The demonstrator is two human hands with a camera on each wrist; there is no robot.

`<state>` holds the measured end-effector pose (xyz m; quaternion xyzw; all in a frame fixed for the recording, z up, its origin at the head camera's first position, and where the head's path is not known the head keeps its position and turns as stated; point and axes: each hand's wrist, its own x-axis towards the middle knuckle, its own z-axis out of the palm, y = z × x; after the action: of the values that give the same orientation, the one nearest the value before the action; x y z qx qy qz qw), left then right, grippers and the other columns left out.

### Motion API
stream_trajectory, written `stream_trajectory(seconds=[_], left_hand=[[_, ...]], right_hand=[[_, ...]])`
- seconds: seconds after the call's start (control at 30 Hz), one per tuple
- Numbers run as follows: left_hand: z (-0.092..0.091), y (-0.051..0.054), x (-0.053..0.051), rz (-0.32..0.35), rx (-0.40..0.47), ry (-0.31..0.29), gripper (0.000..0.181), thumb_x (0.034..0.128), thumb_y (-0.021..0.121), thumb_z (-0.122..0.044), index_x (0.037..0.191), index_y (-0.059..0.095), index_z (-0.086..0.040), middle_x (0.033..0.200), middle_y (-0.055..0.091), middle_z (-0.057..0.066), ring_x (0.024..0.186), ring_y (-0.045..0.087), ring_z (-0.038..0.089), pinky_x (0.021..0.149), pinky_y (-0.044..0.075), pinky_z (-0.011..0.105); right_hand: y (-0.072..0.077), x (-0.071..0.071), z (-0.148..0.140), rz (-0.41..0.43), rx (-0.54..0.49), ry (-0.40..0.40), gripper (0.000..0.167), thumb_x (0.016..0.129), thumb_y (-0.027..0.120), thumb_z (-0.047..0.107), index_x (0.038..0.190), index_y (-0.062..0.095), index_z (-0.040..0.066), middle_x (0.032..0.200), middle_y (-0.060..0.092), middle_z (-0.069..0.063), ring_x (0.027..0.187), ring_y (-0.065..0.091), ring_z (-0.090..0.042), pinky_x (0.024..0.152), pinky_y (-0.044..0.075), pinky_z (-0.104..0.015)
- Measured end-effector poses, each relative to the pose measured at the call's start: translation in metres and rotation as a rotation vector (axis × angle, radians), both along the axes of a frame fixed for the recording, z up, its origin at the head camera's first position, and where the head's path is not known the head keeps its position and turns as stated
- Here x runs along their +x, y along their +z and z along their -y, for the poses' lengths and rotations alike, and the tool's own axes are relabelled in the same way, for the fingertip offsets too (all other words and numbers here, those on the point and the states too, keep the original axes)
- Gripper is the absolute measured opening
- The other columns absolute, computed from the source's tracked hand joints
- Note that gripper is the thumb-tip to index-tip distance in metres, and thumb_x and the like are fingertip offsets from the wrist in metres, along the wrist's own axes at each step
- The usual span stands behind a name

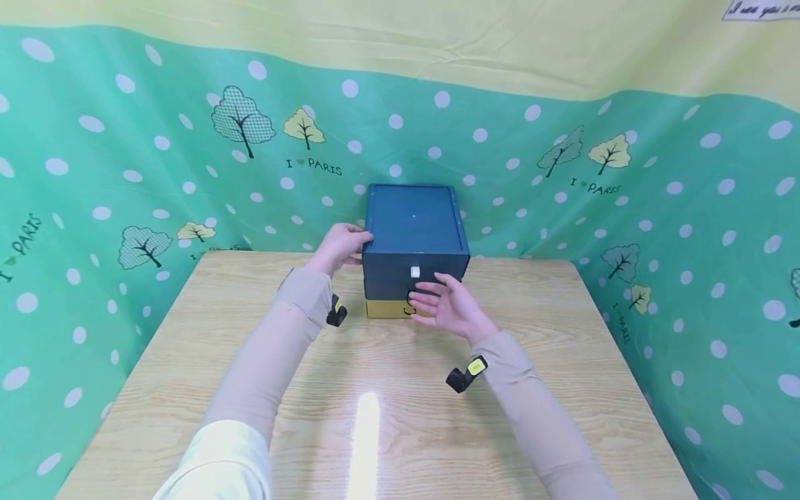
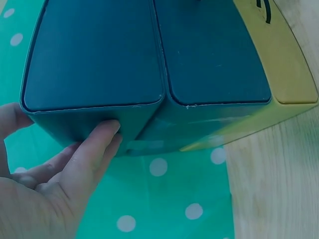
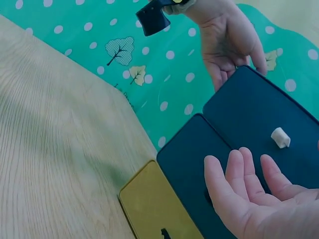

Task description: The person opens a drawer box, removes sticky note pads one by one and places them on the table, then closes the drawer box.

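Observation:
A stacked drawer box (image 1: 412,219) has two dark blue drawers above a yellow one (image 1: 384,309). The top drawer carries a white knob (image 1: 415,271); black loops hang on the lower ones. My left hand (image 1: 340,246) rests against the box's left side near the top, thumb on the upper edge, and in the left wrist view its fingers (image 2: 102,137) touch the side wall. My right hand (image 1: 453,309) is in front of the drawers, palm up with fingers loosely bent, holding nothing. In the right wrist view its fingertips are just below the white knob (image 3: 280,138).
The box stands on a wooden table (image 1: 300,417) close to its back edge. A green and yellow cloth (image 1: 400,118) with dots and trees hangs behind and along both sides. Each wrist wears a small black camera.

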<state>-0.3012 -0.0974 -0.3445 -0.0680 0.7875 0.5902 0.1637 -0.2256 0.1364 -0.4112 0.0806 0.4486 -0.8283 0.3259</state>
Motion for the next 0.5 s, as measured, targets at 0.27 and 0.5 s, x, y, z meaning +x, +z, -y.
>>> stream_trajectory(seconds=[0.27,0.5], left_hand=[[0.0014,0.005,-0.0021,0.016,-0.021,-0.029,0.043,0.0967,0.052,-0.016,0.133,0.044,0.005,0.136,0.048,0.019,0.121,0.053,0.034,0.094,0.053,0.044],[-0.0024,0.0054,-0.0016,-0.007,-0.07,-0.026,0.036,0.0962,0.053,-0.015,0.125,0.051,0.006,0.127,0.053,0.02,0.111,0.057,0.031,0.089,0.056,0.042]], right_hand=[[0.0056,-0.0038,0.0061,0.03,-0.003,-0.005,0.062,0.1,0.032,0.041,0.148,0.021,0.003,0.153,0.022,-0.019,0.142,0.022,-0.031,0.118,0.023,-0.048],[0.0095,-0.0066,0.0097,0.021,-0.003,-0.009,0.061,0.101,0.029,0.039,0.148,0.021,0.002,0.154,0.023,-0.017,0.143,0.021,-0.029,0.119,0.023,-0.045]])
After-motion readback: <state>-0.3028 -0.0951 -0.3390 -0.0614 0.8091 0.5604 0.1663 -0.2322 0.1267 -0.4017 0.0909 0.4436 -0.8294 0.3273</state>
